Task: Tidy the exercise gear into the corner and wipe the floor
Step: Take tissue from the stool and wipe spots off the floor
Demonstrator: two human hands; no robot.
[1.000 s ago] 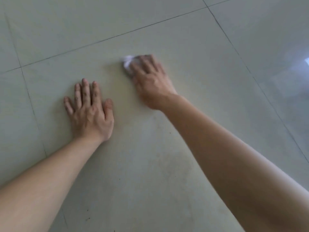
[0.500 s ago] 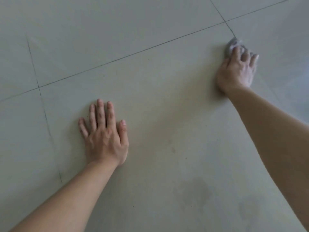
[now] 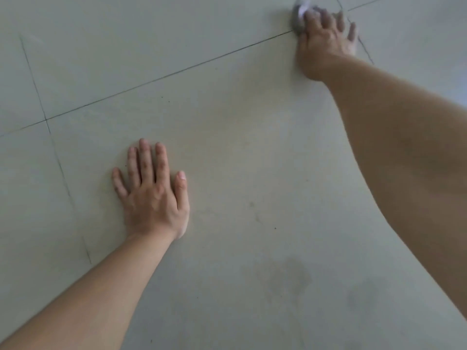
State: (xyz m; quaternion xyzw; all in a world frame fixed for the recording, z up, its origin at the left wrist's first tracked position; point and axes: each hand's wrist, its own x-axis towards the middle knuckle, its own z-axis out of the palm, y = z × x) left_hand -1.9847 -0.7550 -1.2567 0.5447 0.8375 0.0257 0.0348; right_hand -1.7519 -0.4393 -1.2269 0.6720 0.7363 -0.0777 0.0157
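My right hand (image 3: 326,39) reaches far forward to the top right and presses a small white-grey cloth (image 3: 299,13) onto the pale tiled floor (image 3: 252,152), right where two grout lines cross. Most of the cloth is hidden under my fingers; only its left edge shows. My left hand (image 3: 151,195) lies flat on the floor at the lower left, palm down, fingers slightly spread, holding nothing. No exercise gear is in view.
Dark grout lines run diagonally across the floor. A faint damp or smudged patch (image 3: 290,276) marks the tile near the bottom centre, with a few small dark specks around it.
My right hand has swept the cloth from the middle of the tile out to the far right and forward. The left hand has stayed planted on the floor; the view has shifted.
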